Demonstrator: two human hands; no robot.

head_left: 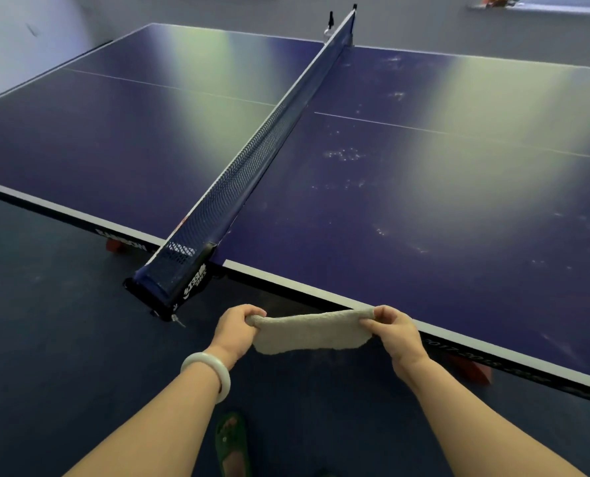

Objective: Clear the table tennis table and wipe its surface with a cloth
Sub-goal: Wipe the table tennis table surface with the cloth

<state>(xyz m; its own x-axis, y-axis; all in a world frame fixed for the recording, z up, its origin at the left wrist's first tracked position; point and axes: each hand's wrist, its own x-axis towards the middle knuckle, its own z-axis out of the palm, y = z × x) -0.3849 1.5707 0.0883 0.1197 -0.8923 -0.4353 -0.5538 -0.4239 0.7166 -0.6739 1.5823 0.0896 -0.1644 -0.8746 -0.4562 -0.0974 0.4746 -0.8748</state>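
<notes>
A person's left hand [235, 328] and right hand [394, 331] each pinched an end of a beige cloth [310, 332] (stretched taut) beside the blue table tennis table [424, 201], near its net [252, 160].

Net [252, 160] runs diagonally, black clamp [169, 287] at its near end. Red bit [116, 246] just left of the net's near end. Below it: dark floor [45, 339], white bangle [202, 356], green sandal [233, 442]. Pale wall [11, 46] far left of the net.

One table [424, 208]; one net [252, 160]; one cloth [311, 333]; one left hand [233, 330]; one right hand [398, 333].
</notes>
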